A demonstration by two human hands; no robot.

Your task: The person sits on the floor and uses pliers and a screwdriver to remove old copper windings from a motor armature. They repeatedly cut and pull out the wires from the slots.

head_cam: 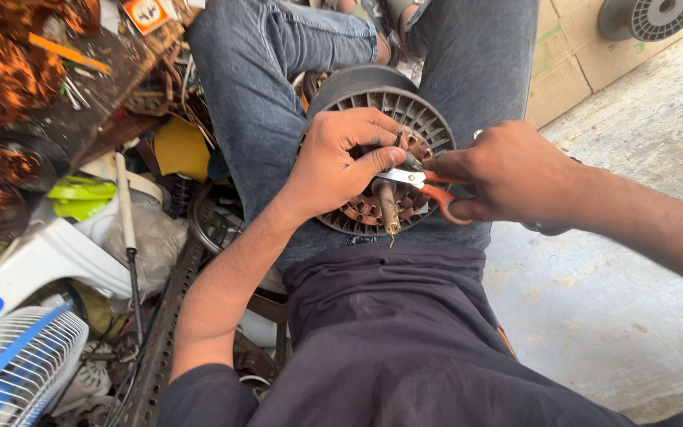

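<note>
Concrete floor (634,300), scrap pile at left. On our lap sits a fan motor (381,158); left hand (333,162) grips its core, right hand (507,174) clenches orange-handled pliers (428,186) beside the shaft (389,207).

A bare concrete floor (626,300) fills the right of the frame; cardboard boxes (571,55) and a grey spool (646,16) sit at its upper right. At left, scrap covers it: a white fan grille (17,364), tangled copper wire (9,71).
</note>
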